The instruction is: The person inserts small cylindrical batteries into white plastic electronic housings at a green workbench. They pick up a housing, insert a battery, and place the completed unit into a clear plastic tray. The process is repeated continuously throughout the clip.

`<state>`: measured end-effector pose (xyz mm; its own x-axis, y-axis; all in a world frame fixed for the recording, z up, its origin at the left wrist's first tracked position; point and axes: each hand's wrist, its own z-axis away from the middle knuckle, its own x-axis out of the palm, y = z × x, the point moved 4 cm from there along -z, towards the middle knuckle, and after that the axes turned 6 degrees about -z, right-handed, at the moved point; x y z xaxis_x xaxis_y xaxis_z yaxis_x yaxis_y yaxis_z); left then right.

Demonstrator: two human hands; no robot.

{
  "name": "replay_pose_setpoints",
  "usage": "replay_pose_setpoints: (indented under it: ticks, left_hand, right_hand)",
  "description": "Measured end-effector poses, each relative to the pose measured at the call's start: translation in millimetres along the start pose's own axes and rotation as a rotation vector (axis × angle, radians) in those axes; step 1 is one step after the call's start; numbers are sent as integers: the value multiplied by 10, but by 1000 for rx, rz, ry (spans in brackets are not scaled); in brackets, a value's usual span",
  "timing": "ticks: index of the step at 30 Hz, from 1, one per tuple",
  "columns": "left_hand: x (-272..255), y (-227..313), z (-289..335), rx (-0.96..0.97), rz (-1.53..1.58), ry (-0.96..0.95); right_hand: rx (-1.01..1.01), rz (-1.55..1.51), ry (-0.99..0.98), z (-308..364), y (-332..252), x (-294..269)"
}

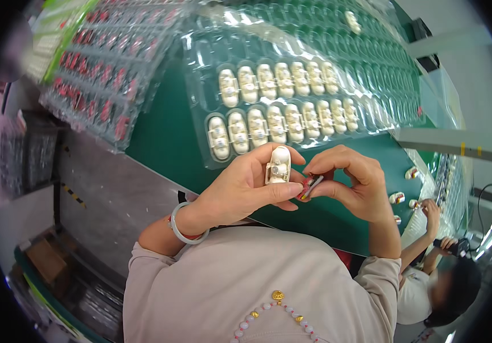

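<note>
My left hand (237, 186) is closed round a cream oval plastic housing (280, 163), held upright above the near edge of the green table. Just right of it, my right hand (357, 180) pinches a small flat grey part (314, 183) between thumb and fingers. Thin red wires (303, 187) gather beside that part, close to my left thumb tip. Whether the wires join the housing, I cannot tell. Beyond my hands lies a clear blister tray (197, 123), with two rows of similar cream housings (276, 124) in its pockets.
Stacked clear trays (117, 97) with red-wired parts stand at the far left. One cream piece (353, 22) sits far back in the clear trays. Several small cream-and-red parts (396, 198) lie on the green table (169, 151) at right, near a co-worker's hand (430, 214).
</note>
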<state>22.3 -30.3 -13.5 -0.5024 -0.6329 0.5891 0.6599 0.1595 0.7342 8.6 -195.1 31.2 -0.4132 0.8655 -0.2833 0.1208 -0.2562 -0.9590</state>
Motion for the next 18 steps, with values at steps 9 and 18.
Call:
replay_pose_setpoints:
  ticks: [9,18]
  left_hand:
    - [504,-102,-383,-42,-47,-13]
    - [533,-78,-392,4,-120,-40]
  right_hand:
    - [-251,-6,463,650,191,-140]
    - [-42,-527,486,825,375,-17]
